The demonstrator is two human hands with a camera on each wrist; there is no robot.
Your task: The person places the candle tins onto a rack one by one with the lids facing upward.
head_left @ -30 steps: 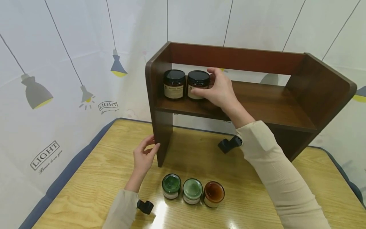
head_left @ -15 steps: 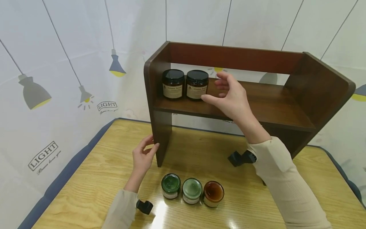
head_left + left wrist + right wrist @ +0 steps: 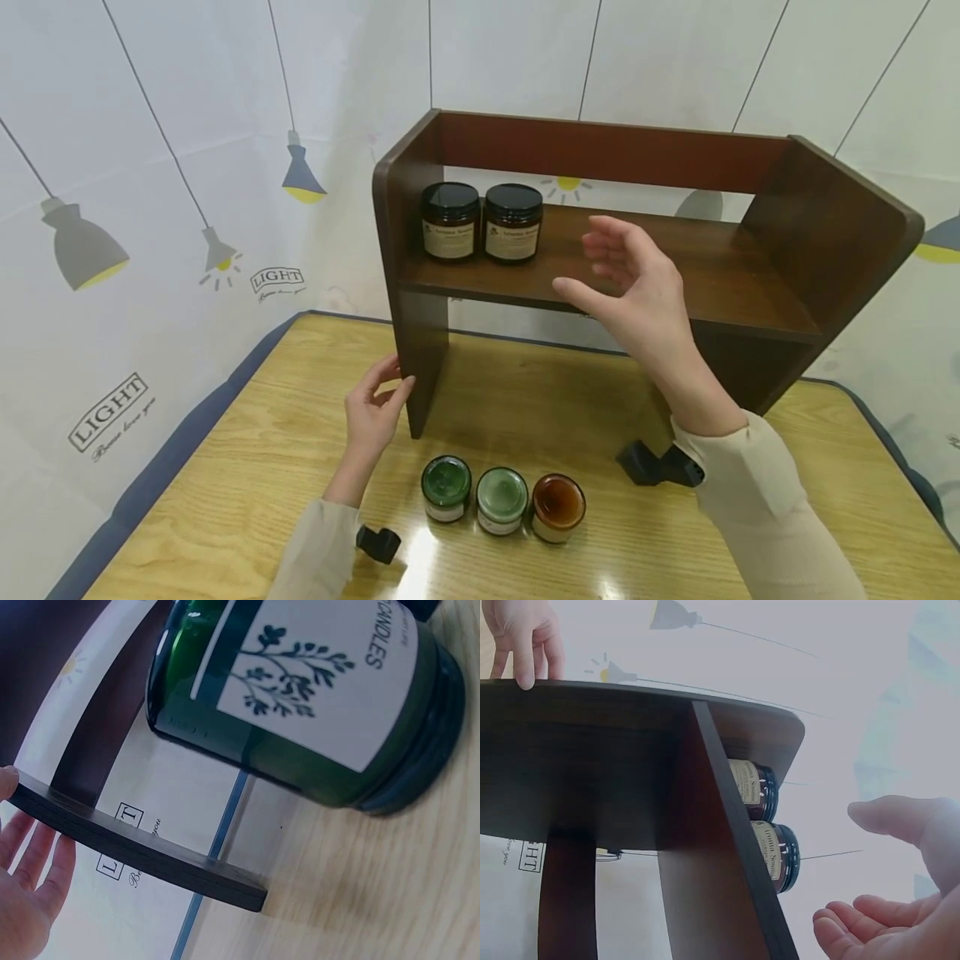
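My left hand [image 3: 372, 408] holds the front edge of the left side panel of a dark wooden shelf [image 3: 411, 333], thumb at the edge and fingers outside. In the right wrist view, the left hand's thumb [image 3: 523, 664] overlaps that panel's edge. My right hand [image 3: 645, 304] hovers before the shelf board with fingers spread and nothing in it. Two brown jars with black lids, a left jar [image 3: 450, 223] and a right jar [image 3: 513, 225], stand side by side at the board's left end. In the left wrist view, a green candle jar [image 3: 300, 697] looms close.
On the wooden table [image 3: 247, 467], before the shelf, a dark green jar [image 3: 446, 487], a light green jar [image 3: 502, 500] and an amber jar [image 3: 558, 508] form a row. Behind the shelf hangs a white backdrop [image 3: 337, 208] printed with lamps.
My right hand has let go of the right brown jar and drawn back to the right and downward. That jar stays on the board. The left hand keeps its place on the side panel.
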